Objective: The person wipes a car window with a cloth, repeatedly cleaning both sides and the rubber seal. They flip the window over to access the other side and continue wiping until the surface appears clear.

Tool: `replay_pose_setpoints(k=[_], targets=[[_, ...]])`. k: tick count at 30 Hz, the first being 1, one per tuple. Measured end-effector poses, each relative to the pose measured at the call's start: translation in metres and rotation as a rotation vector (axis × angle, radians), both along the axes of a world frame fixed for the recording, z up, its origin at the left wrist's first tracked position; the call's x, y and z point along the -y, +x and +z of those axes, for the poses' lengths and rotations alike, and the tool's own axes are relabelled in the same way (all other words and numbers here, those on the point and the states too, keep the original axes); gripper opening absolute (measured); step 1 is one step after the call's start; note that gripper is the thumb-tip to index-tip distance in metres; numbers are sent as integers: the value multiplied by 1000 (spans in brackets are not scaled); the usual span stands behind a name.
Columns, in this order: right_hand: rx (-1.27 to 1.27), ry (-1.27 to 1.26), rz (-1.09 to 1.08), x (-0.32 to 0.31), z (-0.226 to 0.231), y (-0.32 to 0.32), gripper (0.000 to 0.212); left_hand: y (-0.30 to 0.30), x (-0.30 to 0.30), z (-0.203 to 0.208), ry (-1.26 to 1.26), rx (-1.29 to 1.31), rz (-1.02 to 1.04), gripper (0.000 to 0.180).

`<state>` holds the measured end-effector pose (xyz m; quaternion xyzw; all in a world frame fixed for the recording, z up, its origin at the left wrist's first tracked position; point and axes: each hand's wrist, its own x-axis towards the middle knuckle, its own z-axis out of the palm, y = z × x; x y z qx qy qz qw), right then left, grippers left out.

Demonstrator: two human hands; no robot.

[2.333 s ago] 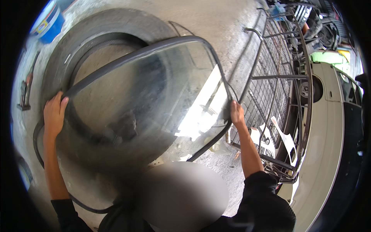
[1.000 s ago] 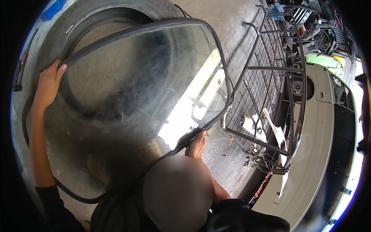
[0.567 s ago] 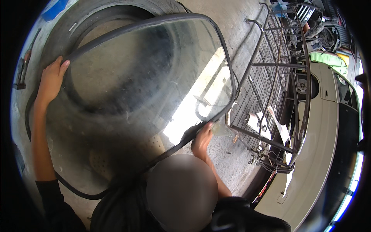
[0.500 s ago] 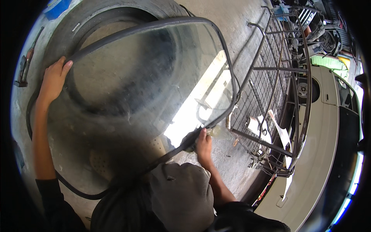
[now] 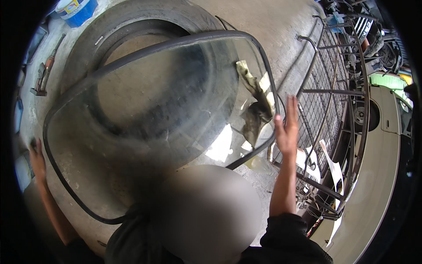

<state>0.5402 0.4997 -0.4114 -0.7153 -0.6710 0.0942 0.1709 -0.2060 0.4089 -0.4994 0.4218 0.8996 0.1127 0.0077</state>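
Observation:
A large curved vehicle windshield (image 5: 167, 101) with a black rubber seal along its edge lies tilted in front of me, partly over a big tire (image 5: 81, 57). My left hand (image 5: 38, 162) is off the glass, to the left of its lower left edge, with fingers apart and nothing in it. Beside the right edge of the seal is my right hand (image 5: 288, 130), fingers stretched upward and the thumb close to the rubber; whether it touches, I cannot tell. A blurred rounded grey shape (image 5: 206, 211) hides the windshield's near edge. Bright reflections lie on the glass.
A rusty metal rack with wire mesh (image 5: 327, 92) stands at the right, beside a beige vehicle (image 5: 373, 176). At the left, a tool with a long handle (image 5: 46, 70) lies on the concrete floor, and a blue bucket (image 5: 79, 12) is at the far left. Vehicle parts (image 5: 378, 44) are piled far right.
Both hands have left the windshield's edge where they gripped it: the left moved down and outward, the right moved up and to the right. The view has shifted slightly.

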Motion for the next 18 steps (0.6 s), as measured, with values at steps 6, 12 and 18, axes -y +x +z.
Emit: replay_pose_setpoints(k=[6,12,18], targets=[[111,73,294,-34,-93,-119,75,65,123,-35,155,983,279,55],[-171,-40,1205,34,-62,-361,77,93,103,-22,338,1117,260,59],[183,68,1097,-23,-92,-242,56,105,109,-17,293,1176,337,65]])
